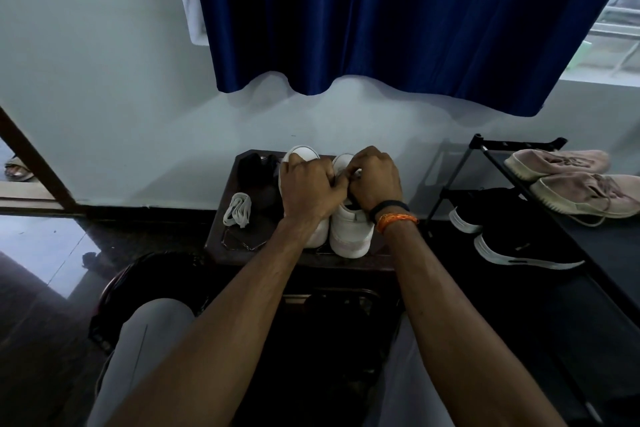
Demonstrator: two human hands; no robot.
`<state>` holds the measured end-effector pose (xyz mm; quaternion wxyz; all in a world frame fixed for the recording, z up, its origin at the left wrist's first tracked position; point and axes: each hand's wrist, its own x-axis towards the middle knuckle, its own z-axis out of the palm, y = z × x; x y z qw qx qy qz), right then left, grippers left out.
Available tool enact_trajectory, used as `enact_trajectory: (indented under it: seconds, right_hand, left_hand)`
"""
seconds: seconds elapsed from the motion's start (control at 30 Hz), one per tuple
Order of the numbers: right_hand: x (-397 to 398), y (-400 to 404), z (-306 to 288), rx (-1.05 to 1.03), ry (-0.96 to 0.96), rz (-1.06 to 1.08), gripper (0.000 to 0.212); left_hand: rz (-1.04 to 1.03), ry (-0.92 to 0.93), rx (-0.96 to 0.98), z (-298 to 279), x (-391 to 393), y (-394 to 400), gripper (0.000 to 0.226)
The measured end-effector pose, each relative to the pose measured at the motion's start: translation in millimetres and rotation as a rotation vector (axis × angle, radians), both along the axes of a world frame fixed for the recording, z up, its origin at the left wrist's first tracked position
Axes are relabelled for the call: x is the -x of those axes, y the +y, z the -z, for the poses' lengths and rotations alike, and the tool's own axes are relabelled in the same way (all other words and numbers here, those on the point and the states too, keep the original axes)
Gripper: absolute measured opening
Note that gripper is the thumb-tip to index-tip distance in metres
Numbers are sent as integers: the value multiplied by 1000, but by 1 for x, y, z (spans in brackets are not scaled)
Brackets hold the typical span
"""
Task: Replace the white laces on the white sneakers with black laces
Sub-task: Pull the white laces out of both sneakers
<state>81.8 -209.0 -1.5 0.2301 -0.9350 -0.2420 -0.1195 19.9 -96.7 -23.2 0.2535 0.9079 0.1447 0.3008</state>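
Both hands, left hand [309,185] and right hand [374,180], curl over the white sneakers [349,230], grasp hidden

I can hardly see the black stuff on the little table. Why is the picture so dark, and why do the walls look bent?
Head view: the room is dim, so the dark things behind the white lace bundle blend into the table; daylight enters only at the window beside the curtain; the floor shows glare; the wide lens bends edges; both hands, left hand and right hand, hide the lacing.
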Motion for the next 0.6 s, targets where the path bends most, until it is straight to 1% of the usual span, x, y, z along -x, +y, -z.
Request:
enact_trajectory:
  seconds: [0.07,0.13,0.23,0.33,0.53,0.6]
  right_hand:
    - [1,0,1,-37,16,22,16]
    - [4,2,0,-102,3,115,18]
    - [8,2,-3,-203,-16,285,22]
    - [7,-2,-4,-368,-40,438,18]
    - [-8,-23,-4,-683,242,563,11]
    - [-9,-32,-5,-718,283,628,11]
  left_hand:
    - [-9,75,-21,-4,-4,1,33]
    - [-24,109,-26,-6,-6,0,31]
    - [-61,97,-34,-5,-4,-3,28]
    - [-78,86,-17,-5,-4,-4,26]
    - [-56,83,10,-1,-5,-1,30]
    - [-48,69,17,-2,-4,-1,28]
